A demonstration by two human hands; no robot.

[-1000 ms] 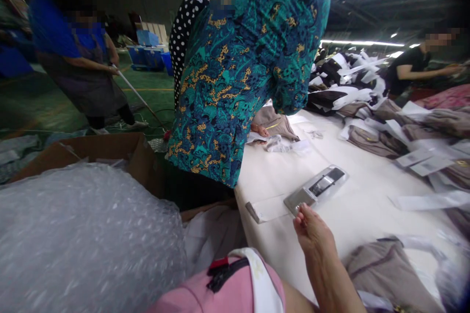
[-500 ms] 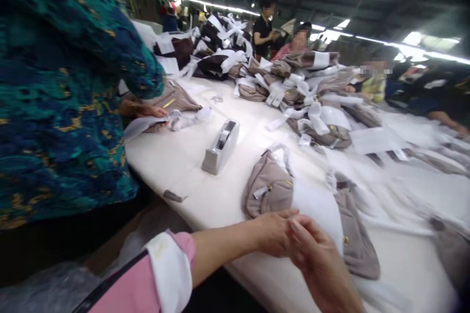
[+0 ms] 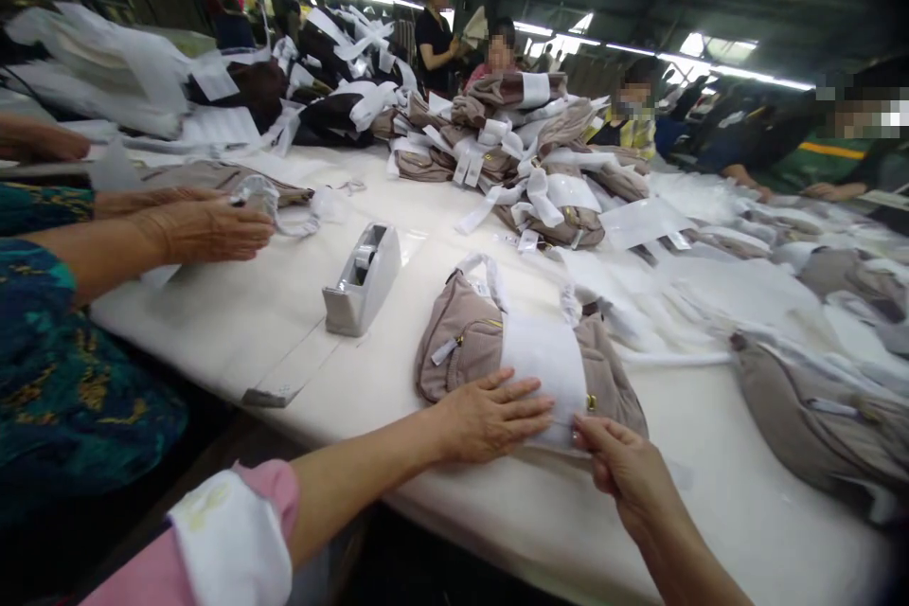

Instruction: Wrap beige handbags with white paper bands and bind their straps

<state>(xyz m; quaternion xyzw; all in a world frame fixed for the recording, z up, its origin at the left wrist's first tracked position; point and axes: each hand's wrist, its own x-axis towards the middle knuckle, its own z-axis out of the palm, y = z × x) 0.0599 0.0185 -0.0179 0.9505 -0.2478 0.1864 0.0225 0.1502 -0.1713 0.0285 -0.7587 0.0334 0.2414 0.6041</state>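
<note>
A taupe bag (image 3: 465, 341) lies on the white table (image 3: 710, 492) in front of me, with a white paper band (image 3: 546, 362) wrapped round its middle. My left hand (image 3: 490, 417) lies flat on the bag's near edge, fingers stretched onto the band. My right hand (image 3: 625, 469) pinches the band's lower right corner between thumb and fingers. A grey tape dispenser (image 3: 362, 279) stands left of the bag.
A co-worker's hands (image 3: 203, 227) in a teal patterned sleeve press a clear wrapper at the left. Heaps of banded bags (image 3: 511, 151) fill the table's middle and back. Another taupe bag (image 3: 810, 407) lies at the right. Several people stand along the far side.
The view swung right from the bubble wrap and box to the table. My hands came apart and settled on the banded bag, now closer to me.
</note>
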